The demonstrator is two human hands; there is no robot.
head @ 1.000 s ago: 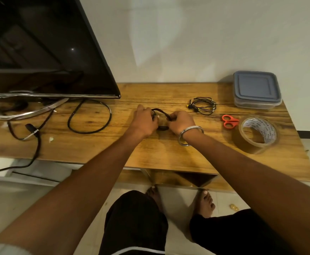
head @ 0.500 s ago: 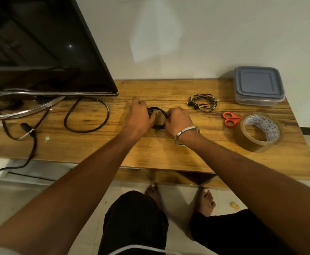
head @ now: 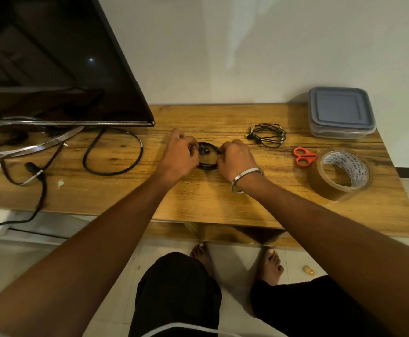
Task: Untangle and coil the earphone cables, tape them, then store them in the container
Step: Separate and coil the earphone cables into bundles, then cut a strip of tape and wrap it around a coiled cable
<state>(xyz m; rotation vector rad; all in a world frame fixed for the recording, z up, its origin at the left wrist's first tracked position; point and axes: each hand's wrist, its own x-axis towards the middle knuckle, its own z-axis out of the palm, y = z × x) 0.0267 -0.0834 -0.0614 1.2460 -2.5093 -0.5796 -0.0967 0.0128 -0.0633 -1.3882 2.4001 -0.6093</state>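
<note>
Here both hands' fingers (head: 190,150) pinch the coiled black earphone cable (head: 207,164) on the table (head: 198,200).

We see bare tabletop (head: 198,203) along the front edge. The right end is crowded by the tape (head: 339,175), scissors (head: 304,156), the container (head: 341,113) at the back corner and spare earphones (head: 267,137). The TV (head: 52,59) and what look like loose cables (head: 112,152) block the left.
</note>
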